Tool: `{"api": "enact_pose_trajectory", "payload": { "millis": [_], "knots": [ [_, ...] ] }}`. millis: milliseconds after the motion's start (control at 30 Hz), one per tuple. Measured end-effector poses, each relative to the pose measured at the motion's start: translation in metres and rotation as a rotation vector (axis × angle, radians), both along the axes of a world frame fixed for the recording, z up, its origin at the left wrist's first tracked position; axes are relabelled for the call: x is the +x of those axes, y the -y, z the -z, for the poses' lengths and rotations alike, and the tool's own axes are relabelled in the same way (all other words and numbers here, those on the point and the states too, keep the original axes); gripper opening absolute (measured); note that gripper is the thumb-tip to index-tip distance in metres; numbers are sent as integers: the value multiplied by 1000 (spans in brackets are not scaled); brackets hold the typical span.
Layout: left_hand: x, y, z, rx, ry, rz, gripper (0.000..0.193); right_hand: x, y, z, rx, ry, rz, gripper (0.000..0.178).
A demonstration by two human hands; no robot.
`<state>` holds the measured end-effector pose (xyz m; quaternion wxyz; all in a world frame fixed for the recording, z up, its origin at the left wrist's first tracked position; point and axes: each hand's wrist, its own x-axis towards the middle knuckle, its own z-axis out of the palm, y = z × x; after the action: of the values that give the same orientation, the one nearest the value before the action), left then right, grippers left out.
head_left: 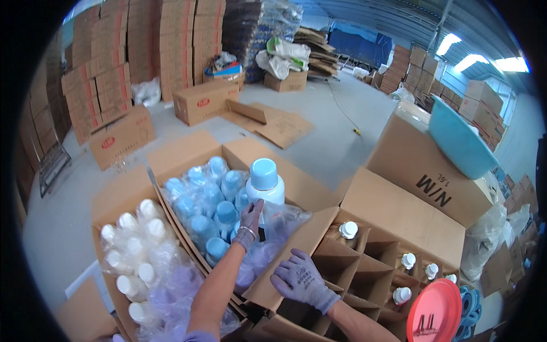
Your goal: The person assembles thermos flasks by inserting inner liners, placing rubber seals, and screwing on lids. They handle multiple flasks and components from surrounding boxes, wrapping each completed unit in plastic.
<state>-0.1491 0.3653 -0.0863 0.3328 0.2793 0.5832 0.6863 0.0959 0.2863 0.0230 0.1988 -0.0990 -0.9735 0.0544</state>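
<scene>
My left hand (250, 222), in a purple-grey glove, grips the lower side of a large pale bottle with a light blue cap (264, 174). The bottle stands up above the open carton of light blue bottles (203, 224), several of them wrapped in clear plastic. My right hand (305, 282), gloved alike, has its fingers curled over the flap (268, 288) of the divided carton on the right. Inside that carton, cardboard dividers (373, 273) form cells, and a white-capped bottle (348, 229) sits in one of them. Several more white caps show in other cells.
At left stands an open carton of white bottles (132, 285) in plastic. A red basin (436, 310) and blue rings (470, 310) lie at lower right. A blue basin (461, 137) rests on a tilted carton (421, 159). Flattened cardboard (279, 126) lies on the floor.
</scene>
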Motion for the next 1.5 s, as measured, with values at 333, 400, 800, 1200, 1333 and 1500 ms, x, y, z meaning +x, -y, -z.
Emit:
{"api": "enact_pose_trajectory", "payload": {
  "millis": [333,400,800,1200,1333,1500],
  "knots": [
    [104,179,-109,361,123,485,26,27,83,-80,-589,-724,317,106],
    [115,191,-101,230,-169,399,33,45,93,-104,-250,-737,365,114],
    [212,315,-151,359,-675,611,37,183,221,-213,548,329,58,49],
    [217,422,-61,456,-600,843,50,258,252,-258,256,498,182,69],
    [199,437,-75,188,-648,880,28,334,203,-180,128,282,818,72],
    [218,409,-115,155,-352,452,29,329,125,-108,314,262,948,57]
  ]
}}
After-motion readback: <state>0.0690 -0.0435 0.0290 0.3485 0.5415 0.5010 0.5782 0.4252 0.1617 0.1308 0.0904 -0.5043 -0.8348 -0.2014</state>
